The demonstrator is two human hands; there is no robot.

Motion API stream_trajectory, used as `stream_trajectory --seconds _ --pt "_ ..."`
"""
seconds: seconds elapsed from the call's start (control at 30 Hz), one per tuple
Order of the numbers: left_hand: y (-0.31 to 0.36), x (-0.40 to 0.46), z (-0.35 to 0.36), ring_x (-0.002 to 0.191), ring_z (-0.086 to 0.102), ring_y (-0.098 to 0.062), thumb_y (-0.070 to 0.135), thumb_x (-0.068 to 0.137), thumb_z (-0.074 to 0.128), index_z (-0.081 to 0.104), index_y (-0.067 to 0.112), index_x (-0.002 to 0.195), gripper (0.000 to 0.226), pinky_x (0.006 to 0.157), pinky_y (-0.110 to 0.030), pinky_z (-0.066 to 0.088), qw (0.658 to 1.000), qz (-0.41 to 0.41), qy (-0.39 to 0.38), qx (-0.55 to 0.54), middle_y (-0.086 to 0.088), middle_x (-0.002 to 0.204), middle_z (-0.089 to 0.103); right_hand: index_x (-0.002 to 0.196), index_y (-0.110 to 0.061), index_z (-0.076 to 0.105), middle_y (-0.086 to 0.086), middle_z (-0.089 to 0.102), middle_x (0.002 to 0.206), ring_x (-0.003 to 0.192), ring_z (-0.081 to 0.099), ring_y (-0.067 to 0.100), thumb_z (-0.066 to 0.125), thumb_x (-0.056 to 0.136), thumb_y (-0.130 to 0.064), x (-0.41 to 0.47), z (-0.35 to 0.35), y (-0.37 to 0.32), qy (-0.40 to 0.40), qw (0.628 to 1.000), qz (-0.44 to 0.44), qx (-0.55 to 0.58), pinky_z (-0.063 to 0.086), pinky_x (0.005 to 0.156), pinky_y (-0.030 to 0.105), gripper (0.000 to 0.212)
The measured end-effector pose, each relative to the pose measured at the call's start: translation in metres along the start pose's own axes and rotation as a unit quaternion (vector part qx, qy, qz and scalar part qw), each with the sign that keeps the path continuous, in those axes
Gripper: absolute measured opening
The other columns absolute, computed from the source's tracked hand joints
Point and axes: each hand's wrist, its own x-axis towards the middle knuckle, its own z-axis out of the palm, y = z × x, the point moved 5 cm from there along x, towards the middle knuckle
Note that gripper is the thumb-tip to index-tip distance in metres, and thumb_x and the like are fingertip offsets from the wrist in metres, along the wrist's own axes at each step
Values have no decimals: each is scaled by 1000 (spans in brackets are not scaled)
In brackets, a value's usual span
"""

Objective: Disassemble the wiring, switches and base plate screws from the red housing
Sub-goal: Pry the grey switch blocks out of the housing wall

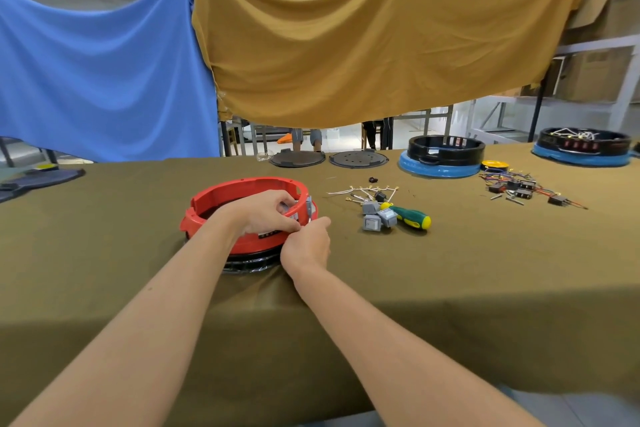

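Your left hand [268,213] reaches over the near wall of the red housing [242,191], its fingers curled around a grey switch [289,210] seated in the housing's right-hand wall. Your right hand [306,243] sits just outside that same wall, thumb and forefinger pinched together at the switch's outer face; what exactly they pinch is too small to tell. The two hands nearly touch across the wall.

The red housing is a ring lying flat and open side up on the olive tabletop [485,270], resting on a black base plate [249,262] that shows under its near edge. A second grey switch [309,206] stands upright in the wall just beyond your fingers.

To the right of the housing, near but apart, three loose grey switches [377,217] lie clustered against a green and yellow screwdriver [410,216], whose long axis runs left to right with the handle end toward the right. Behind them white wires [360,191] with metal terminals are spread across the cloth.

Farther right lies a scatter of coloured wires and small black switches [519,189]. Along the far edge sit two dark round plates [298,159], a black housing on a blue base [445,154] and another such unit [583,147] at the far right. The cloth between the housing and the near edge is bare except for your forearms.
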Motion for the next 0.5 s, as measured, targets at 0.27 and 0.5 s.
stream_trajectory --seconds 0.27,0.5 --pt "1 -1 1 106 60 -19 35 87 71 50 23 132 52 97 -40 49 1000 3 4 12 3 118 60 115 -4 55 17 61 116 95 57 31 47 98 -11 19 -34 -19 -73 985 -53 -149 47 73 35 20" --pt "0 0 1 96 54 -13 30 87 70 49 27 120 40 87 -34 46 1000 9 10 18 10 105 54 109 -4 60 10 60 104 95 60 25 52 96 -6 14 -24 -55 -86 910 -196 -356 44 73 29 16"
